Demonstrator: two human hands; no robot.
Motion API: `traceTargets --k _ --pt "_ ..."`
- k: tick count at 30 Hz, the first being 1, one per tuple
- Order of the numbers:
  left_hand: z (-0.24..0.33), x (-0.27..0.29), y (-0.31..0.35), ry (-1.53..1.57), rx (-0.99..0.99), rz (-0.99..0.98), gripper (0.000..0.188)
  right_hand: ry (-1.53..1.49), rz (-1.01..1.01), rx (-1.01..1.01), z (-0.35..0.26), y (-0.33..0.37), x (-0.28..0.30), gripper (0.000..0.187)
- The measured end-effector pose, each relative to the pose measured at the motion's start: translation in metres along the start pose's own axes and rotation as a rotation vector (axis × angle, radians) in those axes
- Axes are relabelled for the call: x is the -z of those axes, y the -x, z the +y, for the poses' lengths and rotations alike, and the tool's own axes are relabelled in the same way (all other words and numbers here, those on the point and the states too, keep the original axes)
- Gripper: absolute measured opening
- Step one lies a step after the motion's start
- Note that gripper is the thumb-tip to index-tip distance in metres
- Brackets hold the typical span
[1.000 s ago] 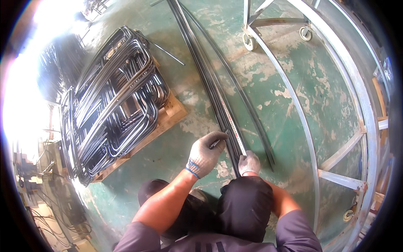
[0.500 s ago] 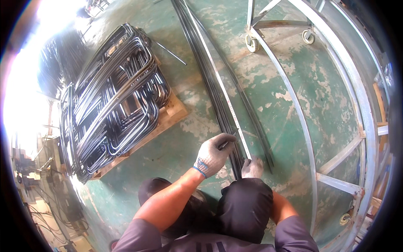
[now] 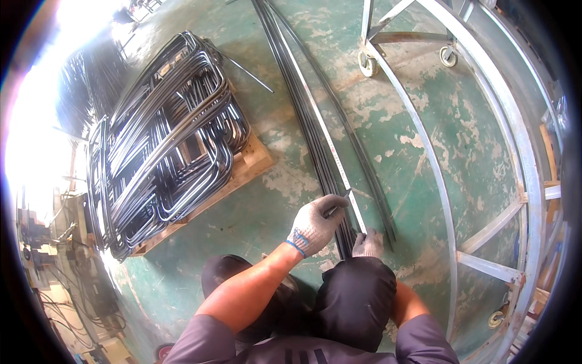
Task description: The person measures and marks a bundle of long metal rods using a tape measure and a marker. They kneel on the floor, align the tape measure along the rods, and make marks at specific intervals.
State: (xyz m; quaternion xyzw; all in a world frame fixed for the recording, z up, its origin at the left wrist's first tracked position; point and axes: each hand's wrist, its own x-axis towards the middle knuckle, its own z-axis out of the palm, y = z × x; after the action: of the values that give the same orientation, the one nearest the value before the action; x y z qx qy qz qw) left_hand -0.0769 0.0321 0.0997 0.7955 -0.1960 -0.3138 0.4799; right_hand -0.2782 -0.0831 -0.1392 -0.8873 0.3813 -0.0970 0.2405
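Observation:
A white measuring tape [image 3: 332, 148] stretches along a bundle of long dark metal rods [image 3: 306, 130] on the floor. My right hand [image 3: 368, 245], gloved, is closed at the tape's near end beside my knee, which partly hides the hand. My left hand [image 3: 315, 223], in a pale knitted glove with a blue cuff edge, is closed over the rods. Between its fingers is a thin dark pen-like tool [image 3: 347, 193], its tip beside the tape's edge. A few separate rods [image 3: 364, 162] lie to the right of the tape.
Bent black metal frames [image 3: 163, 139] are piled on a wooden pallet [image 3: 253, 159] at the left. A grey metal rack [image 3: 445, 200] on caster wheels [image 3: 367, 64] curves along the right. Cables and equipment [image 3: 60, 297] stand at the lower left.
My left hand has shifted slightly right, bringing the dark tool's tip to the tape's edge. My right hand stays at the tape's near end.

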Motion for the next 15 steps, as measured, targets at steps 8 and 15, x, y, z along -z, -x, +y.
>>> traceTargets --k 8,15 --pt "0.0 -0.003 0.001 0.011 0.002 -0.009 0.024 0.011 -0.021 -0.024 -0.004 0.0 0.007 0.025" --pt "0.001 -0.002 0.004 0.003 0.0 -0.013 0.024 0.042 0.007 0.01 0.007 0.002 0.004 0.028"
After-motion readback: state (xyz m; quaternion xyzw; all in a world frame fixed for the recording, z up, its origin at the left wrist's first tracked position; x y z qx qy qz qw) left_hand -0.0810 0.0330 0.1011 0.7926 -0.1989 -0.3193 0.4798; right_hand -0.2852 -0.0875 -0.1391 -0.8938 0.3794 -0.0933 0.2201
